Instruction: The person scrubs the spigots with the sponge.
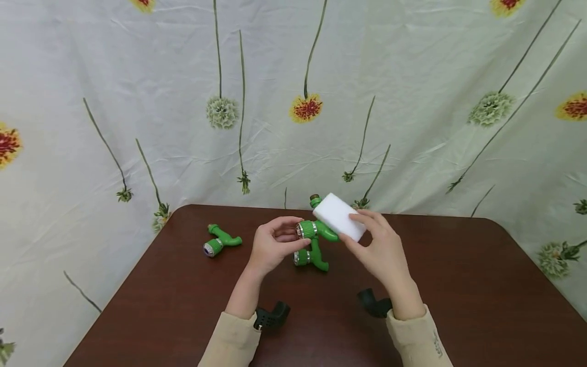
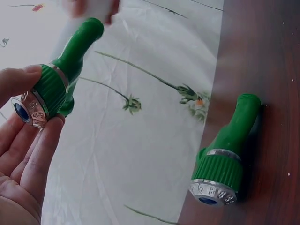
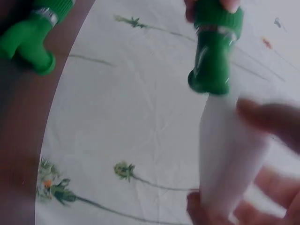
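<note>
My left hand (image 1: 293,233) pinches a green hose nozzle (image 1: 316,230) by its ribbed collar and holds it above the brown table (image 1: 458,285). The nozzle's silver tip with a blue centre (image 2: 28,110) lies between my thumb and fingers (image 2: 28,154). My right hand (image 1: 350,229) grips a white sponge block (image 1: 338,216) and holds it against the nozzle's far end. In the right wrist view the white block (image 3: 229,159) sits just below the green nozzle (image 3: 213,42). A second green nozzle (image 1: 312,257) lies on the table beneath my hands.
A third green nozzle (image 1: 221,240) lies on the table to the left. A floral cloth (image 1: 293,102) hangs behind the table and drapes down past its far edge. Black wrist-camera mounts (image 1: 272,315) show near my sleeves.
</note>
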`<state>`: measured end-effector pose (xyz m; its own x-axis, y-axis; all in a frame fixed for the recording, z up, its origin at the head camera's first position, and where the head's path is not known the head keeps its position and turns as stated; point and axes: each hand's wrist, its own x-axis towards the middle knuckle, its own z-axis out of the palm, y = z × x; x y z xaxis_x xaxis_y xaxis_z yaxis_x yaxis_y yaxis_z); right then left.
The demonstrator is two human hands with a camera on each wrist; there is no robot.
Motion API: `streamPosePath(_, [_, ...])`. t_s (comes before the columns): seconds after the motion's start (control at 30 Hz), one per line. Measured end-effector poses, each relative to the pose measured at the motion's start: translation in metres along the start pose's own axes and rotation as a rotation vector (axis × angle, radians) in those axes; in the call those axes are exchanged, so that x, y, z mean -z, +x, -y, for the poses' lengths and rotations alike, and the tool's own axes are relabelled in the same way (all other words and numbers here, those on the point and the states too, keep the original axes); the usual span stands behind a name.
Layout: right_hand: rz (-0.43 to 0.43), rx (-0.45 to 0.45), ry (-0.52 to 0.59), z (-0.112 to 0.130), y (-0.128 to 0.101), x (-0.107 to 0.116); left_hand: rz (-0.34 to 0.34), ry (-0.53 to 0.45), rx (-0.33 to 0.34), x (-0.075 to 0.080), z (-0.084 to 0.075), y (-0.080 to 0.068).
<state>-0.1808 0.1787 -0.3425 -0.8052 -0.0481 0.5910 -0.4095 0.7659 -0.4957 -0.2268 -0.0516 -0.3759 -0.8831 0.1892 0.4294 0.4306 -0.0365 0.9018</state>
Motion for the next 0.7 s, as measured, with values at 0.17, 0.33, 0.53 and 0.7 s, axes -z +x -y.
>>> streamPosePath(0.17, [-0.143, -0.121, -0.01, -0.004, 0.002, 0.006, 0.005, -0.007, 0.017, 0.001, -0.001, 0.0])
streamPosePath(0.33, [-0.055, -0.007, 0.117, 0.007, -0.001, 0.004, 0.016, -0.018, -0.008, -0.002, -0.002, 0.0])
streamPosePath(0.53, [0.035, 0.062, 0.068, 0.01, -0.002, 0.0, 0.017, -0.027, -0.027, -0.006, -0.001, 0.0])
streamPosePath(0.7, [-0.097, -0.087, -0.075, -0.002, 0.0, 0.005, 0.043, -0.042, -0.028, -0.005, -0.001, 0.0])
